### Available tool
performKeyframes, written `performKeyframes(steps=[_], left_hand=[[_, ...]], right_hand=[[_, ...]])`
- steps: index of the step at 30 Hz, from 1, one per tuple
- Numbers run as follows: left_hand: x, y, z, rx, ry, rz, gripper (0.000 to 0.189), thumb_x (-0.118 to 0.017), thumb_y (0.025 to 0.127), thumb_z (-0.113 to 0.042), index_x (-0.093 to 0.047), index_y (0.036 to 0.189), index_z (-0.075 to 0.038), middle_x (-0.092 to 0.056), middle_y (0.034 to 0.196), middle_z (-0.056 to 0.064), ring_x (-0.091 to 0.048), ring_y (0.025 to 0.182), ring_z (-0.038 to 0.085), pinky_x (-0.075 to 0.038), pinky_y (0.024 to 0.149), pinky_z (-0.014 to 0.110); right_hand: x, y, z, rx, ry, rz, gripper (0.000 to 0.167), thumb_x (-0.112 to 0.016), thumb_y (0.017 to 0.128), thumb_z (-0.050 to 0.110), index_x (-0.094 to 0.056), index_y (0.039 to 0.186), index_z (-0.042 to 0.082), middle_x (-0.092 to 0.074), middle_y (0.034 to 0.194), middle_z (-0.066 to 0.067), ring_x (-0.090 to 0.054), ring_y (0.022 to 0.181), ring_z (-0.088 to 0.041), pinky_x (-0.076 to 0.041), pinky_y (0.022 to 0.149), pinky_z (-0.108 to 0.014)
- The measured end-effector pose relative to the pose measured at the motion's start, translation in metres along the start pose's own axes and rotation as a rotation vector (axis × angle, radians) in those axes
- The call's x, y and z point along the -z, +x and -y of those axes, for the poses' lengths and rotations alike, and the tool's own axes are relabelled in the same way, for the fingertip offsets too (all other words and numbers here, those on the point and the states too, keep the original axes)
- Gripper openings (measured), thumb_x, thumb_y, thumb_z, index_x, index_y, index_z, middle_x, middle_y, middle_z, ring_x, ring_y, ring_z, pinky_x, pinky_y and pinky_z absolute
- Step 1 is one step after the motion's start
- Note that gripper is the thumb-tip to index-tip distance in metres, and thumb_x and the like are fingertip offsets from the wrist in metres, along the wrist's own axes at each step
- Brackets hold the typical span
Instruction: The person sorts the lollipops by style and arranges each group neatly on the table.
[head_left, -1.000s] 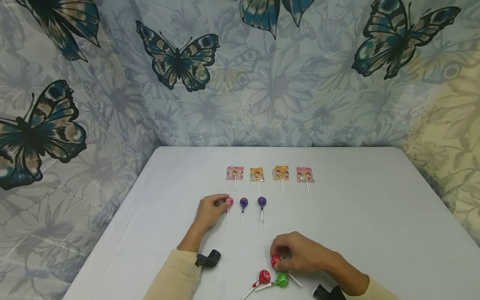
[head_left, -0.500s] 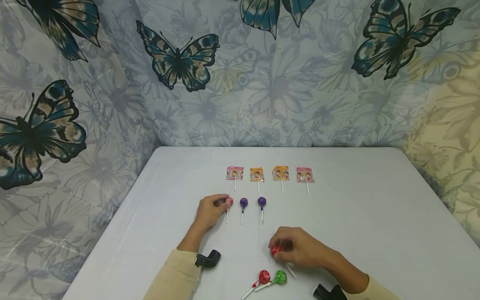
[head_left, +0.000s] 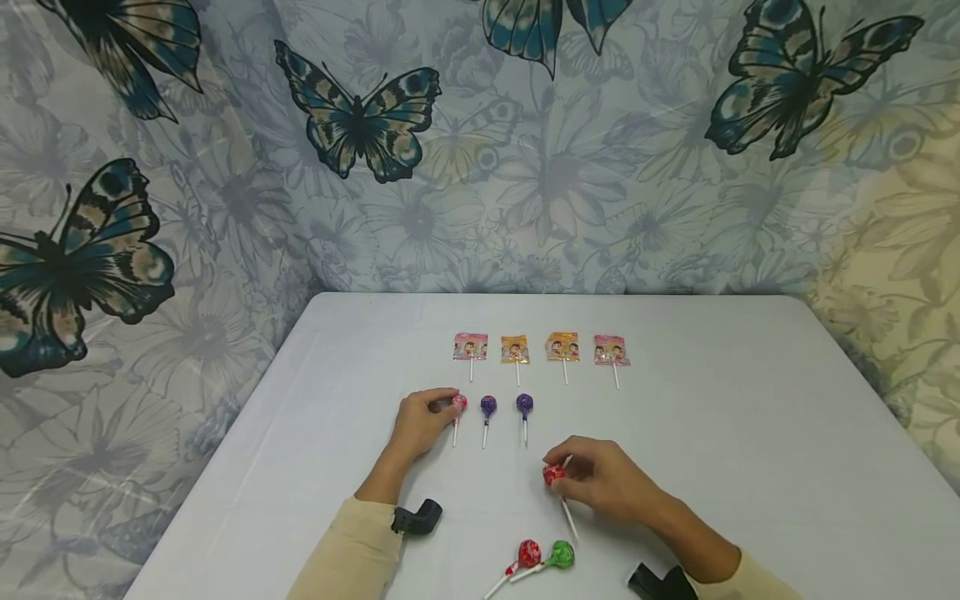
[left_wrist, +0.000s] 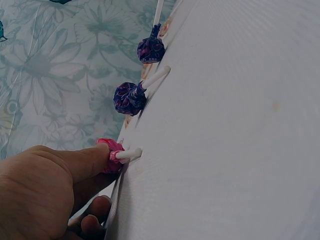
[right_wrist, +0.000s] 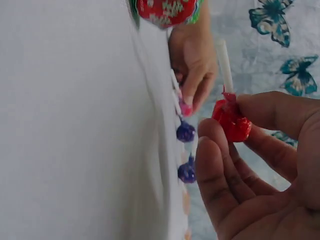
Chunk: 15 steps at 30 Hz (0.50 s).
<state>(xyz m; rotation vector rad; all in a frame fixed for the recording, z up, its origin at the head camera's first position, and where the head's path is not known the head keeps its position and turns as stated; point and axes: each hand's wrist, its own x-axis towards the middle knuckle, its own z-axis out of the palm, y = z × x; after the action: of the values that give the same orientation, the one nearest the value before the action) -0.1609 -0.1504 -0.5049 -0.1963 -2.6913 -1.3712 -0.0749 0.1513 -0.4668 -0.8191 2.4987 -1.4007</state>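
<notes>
My left hand [head_left: 420, 422] pinches the pink lollipop [head_left: 459, 403] by its wrapped head at the left end of the middle row; its stick points toward me. Beside it lie two purple lollipops [head_left: 488, 405], sticks also toward me. My right hand [head_left: 611, 479] holds a red lollipop [head_left: 553, 474] between thumb and fingers, its white stick slanting down. In the right wrist view that red lollipop [right_wrist: 232, 122] appears raised off the table. Below the right hand, another red lollipop [head_left: 528, 553] and a green lollipop [head_left: 562, 554] lie close together with crossing sticks.
Farther back on the white table [head_left: 360, 333] is a row of flat-packed lollipops, with pink packets [head_left: 470, 347] at the ends and orange packets [head_left: 514, 348] between. A butterfly-patterned cloth [head_left: 555, 167] hangs behind the table's back edge.
My right hand has lifted the red lollipop from beside the green one and moved it away from me, toward the middle row. The left hand has stayed on the pink lollipop.
</notes>
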Motion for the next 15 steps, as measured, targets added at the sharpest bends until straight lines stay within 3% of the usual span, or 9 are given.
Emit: performKeyframes(steps=[15], left_hand=[[0.0,0.0,-0.002,-0.002,0.005,-0.007,0.023,-0.076,0.083,-0.012,-0.075,0.106,-0.01,-0.06,0.077,-0.003,-0.052,0.071,0.013,-0.044,0.063,0.031]], right_hand=[[0.023,0.021,-0.008,-0.017,-0.124,-0.226,0.024,-0.076,0.083,0.006,-0.07,0.105,0.01,-0.066,0.093,0.008,-0.06,0.078,-0.011,-0.051,0.07,-0.028]])
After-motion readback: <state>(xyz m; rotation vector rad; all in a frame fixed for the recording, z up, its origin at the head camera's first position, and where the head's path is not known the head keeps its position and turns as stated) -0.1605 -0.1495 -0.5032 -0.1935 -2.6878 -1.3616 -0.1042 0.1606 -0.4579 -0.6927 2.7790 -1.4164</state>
